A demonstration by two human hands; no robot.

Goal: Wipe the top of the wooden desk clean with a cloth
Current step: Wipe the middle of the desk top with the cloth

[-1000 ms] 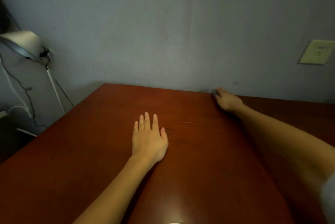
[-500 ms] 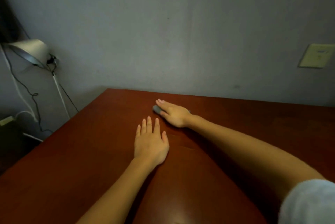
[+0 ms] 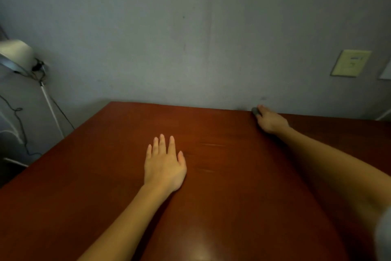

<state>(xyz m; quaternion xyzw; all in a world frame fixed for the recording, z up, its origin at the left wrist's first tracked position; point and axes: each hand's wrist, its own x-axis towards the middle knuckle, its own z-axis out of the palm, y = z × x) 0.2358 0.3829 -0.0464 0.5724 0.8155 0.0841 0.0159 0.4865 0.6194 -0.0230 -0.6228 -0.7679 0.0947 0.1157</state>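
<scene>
At the desk's (image 3: 211, 197) far edge, right hand (image 3: 270, 121) has swept back with cloth (image 3: 255, 111).

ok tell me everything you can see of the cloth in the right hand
Only a small dark grey bit of the cloth shows, poking out past the fingertips of the right hand, which covers the rest. It looks soft and bunched, though blur hides any texture. It lies on the wooden desk at its far edge, right by the grey wall; whether it touches the wall cannot be told.
</scene>
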